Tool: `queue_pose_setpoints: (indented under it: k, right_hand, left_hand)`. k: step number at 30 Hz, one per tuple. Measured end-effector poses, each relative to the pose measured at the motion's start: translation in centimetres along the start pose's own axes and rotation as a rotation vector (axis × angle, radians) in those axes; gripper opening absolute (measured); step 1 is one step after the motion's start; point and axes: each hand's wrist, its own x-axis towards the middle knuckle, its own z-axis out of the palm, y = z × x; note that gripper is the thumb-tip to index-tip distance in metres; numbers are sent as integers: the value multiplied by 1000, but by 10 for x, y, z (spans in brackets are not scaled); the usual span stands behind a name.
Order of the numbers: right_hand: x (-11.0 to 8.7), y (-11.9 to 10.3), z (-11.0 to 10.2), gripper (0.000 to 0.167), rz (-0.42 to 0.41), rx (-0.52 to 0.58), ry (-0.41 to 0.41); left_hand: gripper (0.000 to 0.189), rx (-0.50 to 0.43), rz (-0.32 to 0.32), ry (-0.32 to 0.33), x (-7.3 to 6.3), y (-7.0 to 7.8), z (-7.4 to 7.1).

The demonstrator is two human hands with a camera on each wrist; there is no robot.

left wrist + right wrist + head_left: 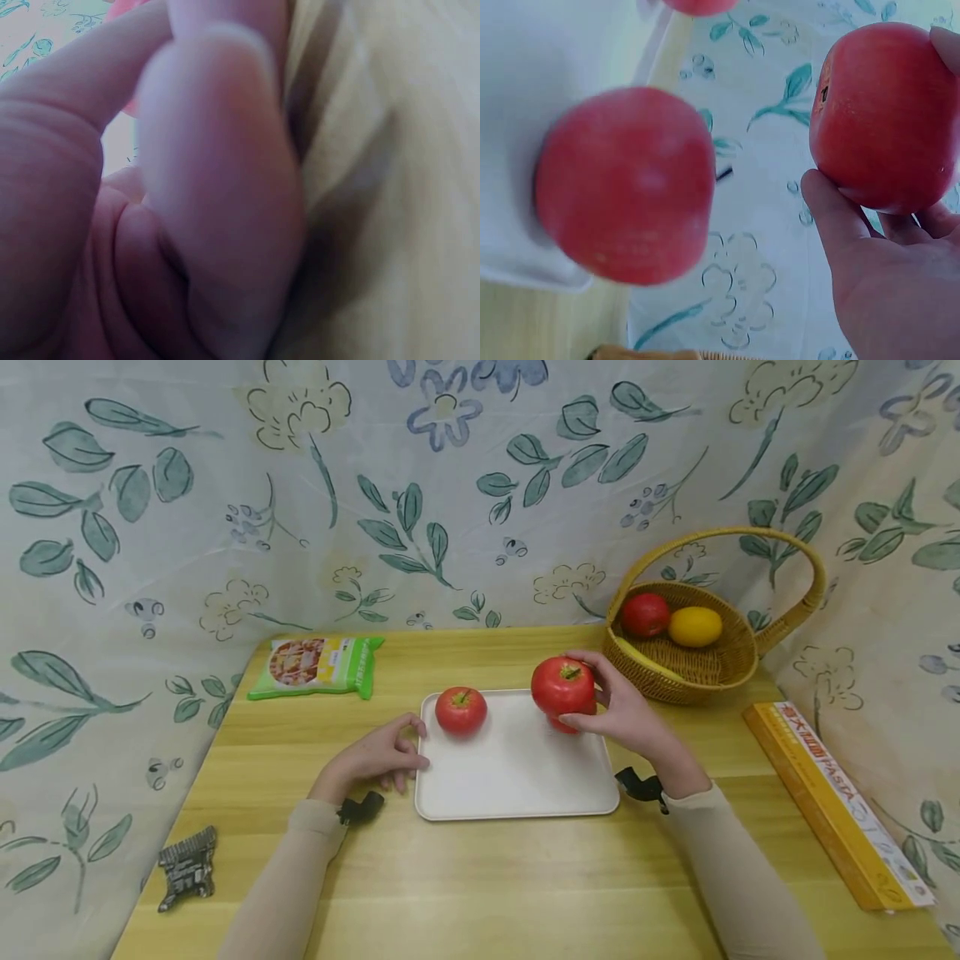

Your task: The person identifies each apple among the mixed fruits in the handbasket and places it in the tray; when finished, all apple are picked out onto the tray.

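Observation:
A red apple is held up by my right hand, its thumb and fingers around the fruit. In the right wrist view the held apple hangs clear of a second apple standing on the white tray. From the head view that second apple is mostly hidden below the first. Another red apple sits at the tray's back left. My left hand rests on the table with loosely bent fingers, thumb and index at the tray's left rim. Blurred fingers fill the left wrist view.
A wicker basket with a red fruit, a yellow fruit and a banana stands back right. A pasta box lies along the right edge. A green food packet is at the back left, a small dark packet at the front left.

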Motion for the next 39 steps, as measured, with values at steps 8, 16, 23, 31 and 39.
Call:
queue_pose_setpoints:
  k: [8,16,23,31,39]
  right_hand:
    - [-1,-3,39,87,-13,15,-114]
    - [-3,-3,82,83,-7,1,-243]
    - [-6,2,112,81,14,25,-351]
    - [-10,9,132,80,-22,-3,-395]
    - [-9,15,139,79,-18,-16,-398]
  left_hand:
    - [52,-2,-3,3,2,-1,1]
    - [53,19,-11,10,2,0,1]
    - [54,27,-10,3,3,-1,0]
    - [53,19,-8,-7,4,-1,-1]
    - [53,8,-23,-10,4,-1,-2]
